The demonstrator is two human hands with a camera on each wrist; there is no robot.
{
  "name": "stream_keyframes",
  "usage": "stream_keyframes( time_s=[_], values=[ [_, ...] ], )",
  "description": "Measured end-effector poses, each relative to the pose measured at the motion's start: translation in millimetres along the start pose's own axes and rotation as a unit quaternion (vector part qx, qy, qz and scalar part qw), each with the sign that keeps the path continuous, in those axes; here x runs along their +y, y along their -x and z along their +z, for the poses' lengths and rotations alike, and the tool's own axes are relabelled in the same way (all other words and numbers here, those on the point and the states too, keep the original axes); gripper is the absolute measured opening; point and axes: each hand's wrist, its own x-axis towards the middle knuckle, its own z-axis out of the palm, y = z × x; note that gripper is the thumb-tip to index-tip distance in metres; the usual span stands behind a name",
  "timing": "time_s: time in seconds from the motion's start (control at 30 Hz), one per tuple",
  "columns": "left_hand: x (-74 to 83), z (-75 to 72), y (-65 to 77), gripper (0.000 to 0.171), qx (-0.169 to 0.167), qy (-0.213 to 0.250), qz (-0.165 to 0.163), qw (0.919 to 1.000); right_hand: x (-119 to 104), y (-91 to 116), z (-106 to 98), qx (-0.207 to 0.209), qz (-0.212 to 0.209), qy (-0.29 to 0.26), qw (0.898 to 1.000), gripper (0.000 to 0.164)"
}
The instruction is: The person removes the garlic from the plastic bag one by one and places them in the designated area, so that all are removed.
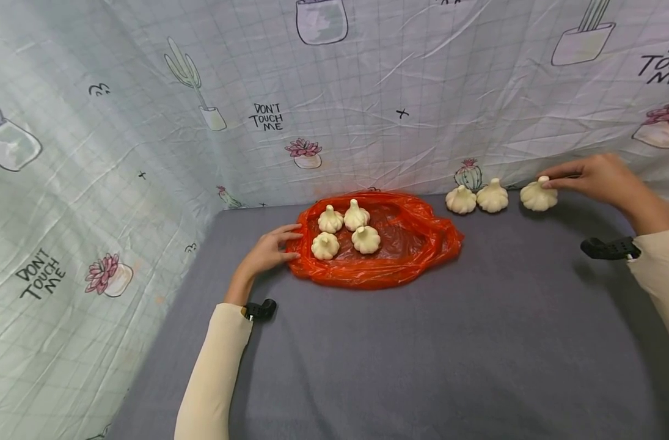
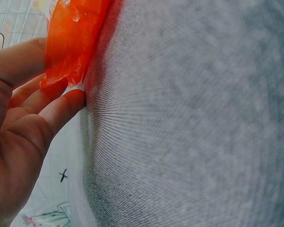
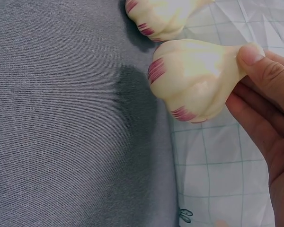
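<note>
Left wrist view: red bag (image 2: 75, 42) cut off at top. Right wrist view: second garlic bulb (image 3: 163, 16) likewise cropped above.

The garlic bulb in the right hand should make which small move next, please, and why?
Probably lower the garlic bulb beside the two neighbouring bulbs: the right hand pinches it by the stem, and it roughly lines up with them.
</note>
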Motion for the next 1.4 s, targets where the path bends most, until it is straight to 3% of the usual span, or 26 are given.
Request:
stream_keyframes(
  time_s=[0.53, 0.87, 1.4],
  values=[
    [-0.5, -1.0, 0.6, 0.052, 0.006, 0.016, -0.006, 0.9998, 0, -17, -5, -0.042, 0.034, -0.037, 0.998, 0.040],
    [0.1, -0.6, 0.0, 0.051, -0.001, 0.013, -0.007, 0.9999, 0, -18, -3, -0.045, 0.066, -0.094, 0.992, 0.041],
    [0.9, -1.0, 1.4, 0.052, 0.002, 0.006, -0.005, 1.0000, 2, -21, 1, -0.057, 0.059, -0.115, 0.990, 0.041]
  ],
)
